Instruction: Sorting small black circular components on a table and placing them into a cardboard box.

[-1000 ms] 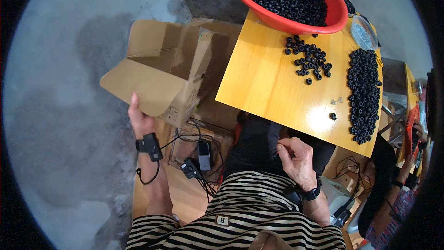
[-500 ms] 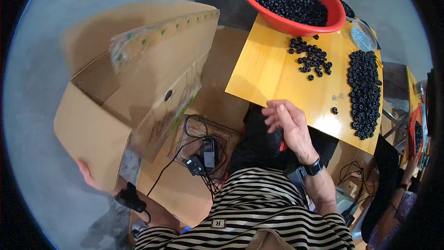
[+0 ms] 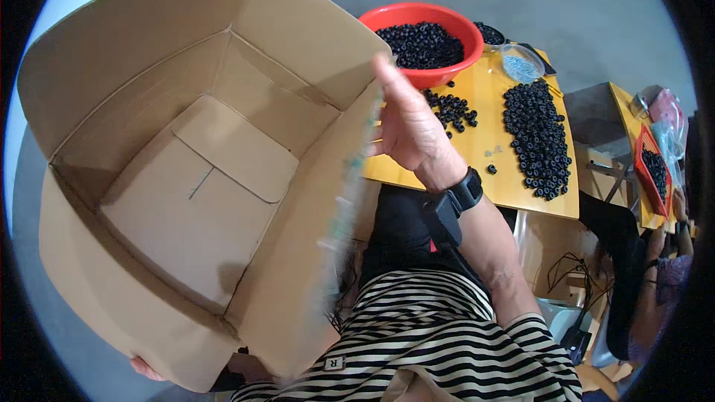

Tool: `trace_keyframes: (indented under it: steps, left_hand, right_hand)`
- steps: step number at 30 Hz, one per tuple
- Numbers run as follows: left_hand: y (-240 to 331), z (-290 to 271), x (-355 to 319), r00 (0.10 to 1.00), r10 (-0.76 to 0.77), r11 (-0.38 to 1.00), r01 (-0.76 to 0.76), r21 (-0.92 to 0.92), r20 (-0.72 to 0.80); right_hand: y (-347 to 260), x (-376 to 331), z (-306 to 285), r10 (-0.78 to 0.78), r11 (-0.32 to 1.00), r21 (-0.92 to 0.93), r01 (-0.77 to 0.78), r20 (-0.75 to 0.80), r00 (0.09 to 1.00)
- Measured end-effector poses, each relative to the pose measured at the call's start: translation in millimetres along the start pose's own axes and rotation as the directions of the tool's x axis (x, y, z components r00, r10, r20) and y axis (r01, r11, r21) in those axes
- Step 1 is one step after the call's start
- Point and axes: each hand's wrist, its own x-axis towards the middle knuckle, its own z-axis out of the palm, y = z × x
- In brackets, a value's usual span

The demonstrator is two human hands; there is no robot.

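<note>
A large open cardboard box [image 3: 216,179] is tilted towards me on the left, its flaps spread and its bare inside showing. At its lower left my left hand [image 3: 147,369] grips a flap; only the fingertips show past the cardboard. My right hand [image 3: 413,126] is at the box's right flap, thumb raised and spread from the fingers. The thumb is blurred and overlaps the flap's far corner, while the fingertips are partly hidden by the flap edge. A dark band with a small device is on my right wrist.
Behind my right hand is a yellow table [image 3: 477,182] bearing a red basin [image 3: 439,78] of black ring-shaped parts, a dense patch of similar parts [image 3: 536,141] and a clear dish [image 3: 521,63]. At right, another person's arm [image 3: 655,275] is near a red tray [image 3: 646,179]. Cables lie below.
The box has swung up and right, turning its opening towards me. My left hand has moved down with it. My right hand has risen leftwards from the table's front edge to the flap.
</note>
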Motion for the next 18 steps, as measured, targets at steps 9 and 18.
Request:
trace_keyframes:
  steps: [9,18]
  left_hand:
    - [-83.1,114.7,-13.9,0.832,-0.311,0.865,0.448,-0.226,0.459]
    - [-136.6,260.6,-80.6,0.4,-0.344,0.551,0.819,-0.163,0.849]
  right_hand:
    - [-21.5,-56.7,-8.3,-0.318,0.901,0.327,0.285,0.049,0.947]
    - [-79.7,-177.2,-56.4,-0.705,0.656,0.134,0.743,-0.242,0.667]
